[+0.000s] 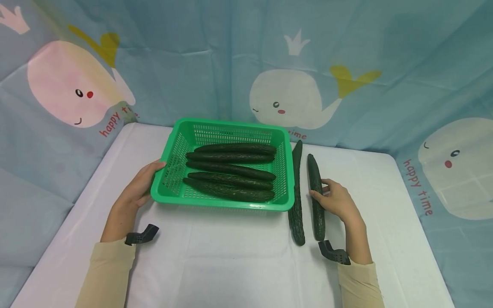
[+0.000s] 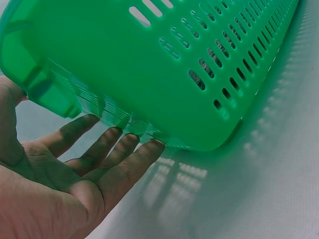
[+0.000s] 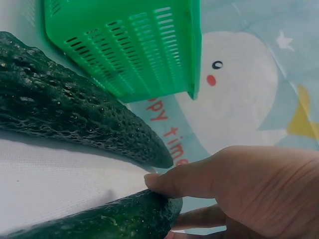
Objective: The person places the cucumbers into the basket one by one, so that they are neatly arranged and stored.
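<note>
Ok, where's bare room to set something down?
Free: the white cloth in front of the green basket, between the sleeves; also right of the right hand, to the cloth's edge. Crowded: just right of the basket, where two cucumbers are, one in that hand's grip.

Head view: high, facing forward and down, wide over table (image 1: 231, 273). Left wrist: very near basket (image 2: 99, 64). Right wrist: near cucumbers (image 3: 75, 104), facing curtain (image 3: 239, 20). Both wrist views share basket.
</note>
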